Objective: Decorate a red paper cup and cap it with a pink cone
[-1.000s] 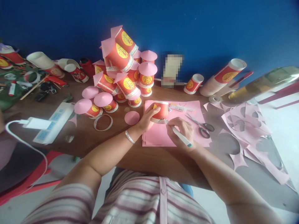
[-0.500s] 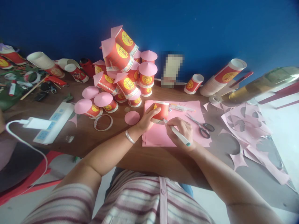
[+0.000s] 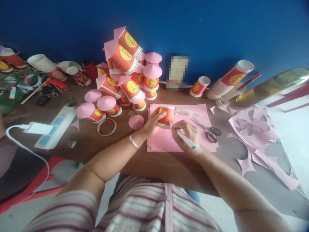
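My left hand [image 3: 152, 122] is wrapped round a red paper cup [image 3: 168, 116] with yellow print, held above a stack of pink paper [image 3: 166, 141]. In my right hand [image 3: 187, 135] is a white marker pen [image 3: 185, 138] with a green end, its tip at the white band low on the cup. Dark strokes show on that band. Scissors [image 3: 209, 131] with black handles lie on the pink paper to the right of my right hand. Another white pen [image 3: 188, 111] lies behind the cup. A pink paper disc [image 3: 136, 122] is on the table by my left wrist.
Red cups with pink cone tops [image 3: 130, 88] are piled at the back left. Pink paper offcuts [image 3: 256, 129] lie on the right, near a tall cup stack [image 3: 229, 80] and a tape roll [image 3: 222, 102]. A power strip [image 3: 56, 125] and a white ring [image 3: 106, 127] are on the left.
Almost nothing differs. The pen tip has shifted very slightly along the cup's lower band; both hands keep their grip.
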`<state>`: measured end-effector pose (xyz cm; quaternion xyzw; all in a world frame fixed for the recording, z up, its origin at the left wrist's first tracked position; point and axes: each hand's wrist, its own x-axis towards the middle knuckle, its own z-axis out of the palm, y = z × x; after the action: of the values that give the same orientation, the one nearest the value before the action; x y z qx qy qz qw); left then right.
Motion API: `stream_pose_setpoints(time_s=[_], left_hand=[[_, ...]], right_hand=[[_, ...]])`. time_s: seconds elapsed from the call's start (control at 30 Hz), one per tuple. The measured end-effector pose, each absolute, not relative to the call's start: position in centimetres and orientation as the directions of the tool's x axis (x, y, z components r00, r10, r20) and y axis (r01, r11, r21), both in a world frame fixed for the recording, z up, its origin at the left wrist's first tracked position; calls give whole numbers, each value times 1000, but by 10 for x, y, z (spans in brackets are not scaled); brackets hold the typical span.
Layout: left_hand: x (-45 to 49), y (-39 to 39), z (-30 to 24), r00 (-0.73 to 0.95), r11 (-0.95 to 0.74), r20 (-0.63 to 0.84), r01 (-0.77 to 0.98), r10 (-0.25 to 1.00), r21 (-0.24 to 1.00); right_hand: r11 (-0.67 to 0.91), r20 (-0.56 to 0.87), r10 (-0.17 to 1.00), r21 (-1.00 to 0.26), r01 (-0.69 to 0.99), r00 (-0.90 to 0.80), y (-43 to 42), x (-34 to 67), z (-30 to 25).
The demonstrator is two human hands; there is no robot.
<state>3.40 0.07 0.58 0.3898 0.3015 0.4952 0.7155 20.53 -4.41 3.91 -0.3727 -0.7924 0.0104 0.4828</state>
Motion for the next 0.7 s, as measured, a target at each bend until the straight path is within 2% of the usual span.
stream_pose_setpoints(time_s=[0.23, 0.37, 0.7], left_hand=[[34, 1, 4, 361, 218, -37, -476, 932, 852], [34, 0, 5, 374, 223, -36, -470, 927, 854], [37, 1, 8, 321, 178, 3, -533, 947, 827]], right_hand=[[697, 752, 619, -394, 599, -226, -45, 205, 37], [720, 783, 586, -385, 578, -207, -45, 206, 39], [808, 771, 545, -379, 452, -329, -50, 203, 39]])
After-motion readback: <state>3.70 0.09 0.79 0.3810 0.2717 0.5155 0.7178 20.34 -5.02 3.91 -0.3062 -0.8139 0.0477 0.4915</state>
